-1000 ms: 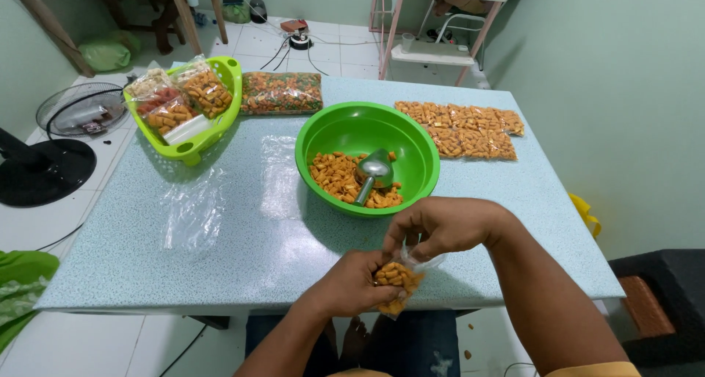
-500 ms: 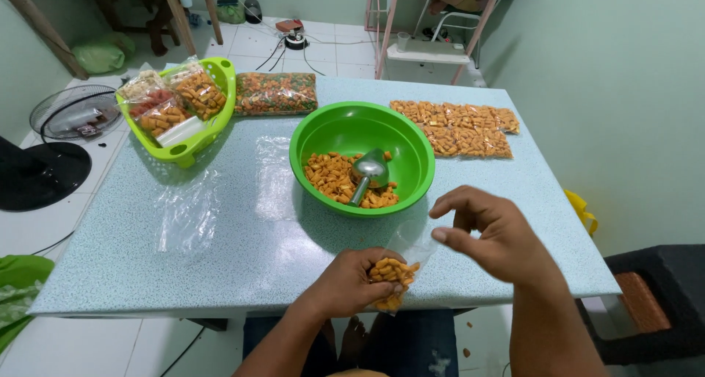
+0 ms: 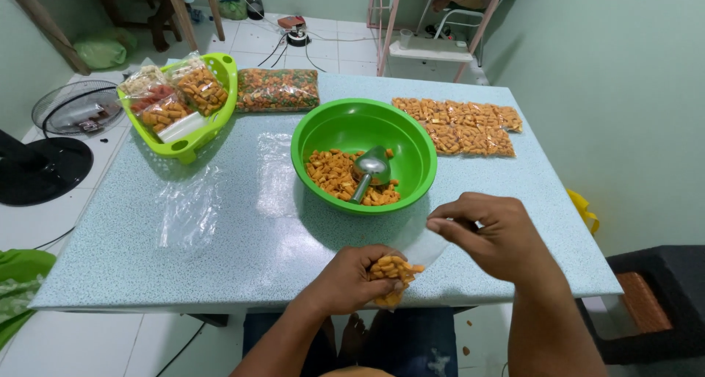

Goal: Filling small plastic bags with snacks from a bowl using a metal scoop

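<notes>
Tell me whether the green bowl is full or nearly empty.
Nearly empty. The green bowl holds only a shallow layer of orange snacks over part of its bottom, with a metal scoop resting in them.

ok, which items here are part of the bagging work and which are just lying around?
In use:
left hand gripping the small snack bag
right hand pinching the bag's top
green bowl of orange snacks
metal scoop

Lying about:
filled packs
green basket
mixed snack pack
empty plastic bags
fan
</notes>
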